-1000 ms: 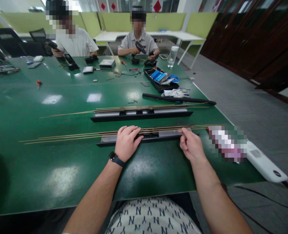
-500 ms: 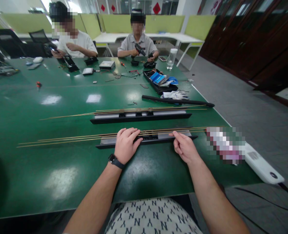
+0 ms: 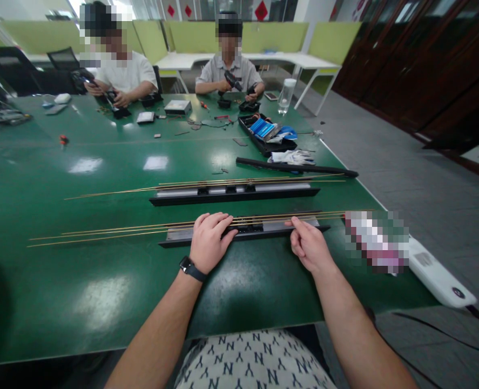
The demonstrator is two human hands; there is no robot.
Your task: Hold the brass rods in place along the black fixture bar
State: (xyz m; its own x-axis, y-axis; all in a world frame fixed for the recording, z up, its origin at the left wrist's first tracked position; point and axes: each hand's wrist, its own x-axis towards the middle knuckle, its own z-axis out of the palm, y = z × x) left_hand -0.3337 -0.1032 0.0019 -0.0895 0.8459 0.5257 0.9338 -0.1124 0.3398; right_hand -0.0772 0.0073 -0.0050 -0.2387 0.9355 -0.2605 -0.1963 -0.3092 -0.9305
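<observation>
A long black channel with a grey inner face lies across the green table in front of me. Several thin gold-coloured rods run lengthwise over it and stick out past both ends. My left hand is closed over the channel and rods left of the middle, fingers across the top and thumb on the near side. Near the right end, my right hand has its index finger and thumb together at the rods, the other fingers curled. What its fingertips hold is too small to make out.
Behind lies a second black channel with gold rods. Farther back are a black strip, white gloves and a black tray. A white device lies at the right edge. Two people sit across the table, one holding a power drill.
My hands have hardly moved on the channel and rods. Across the table, the person at left has lowered a raised hand onto the dark piece they hold.
</observation>
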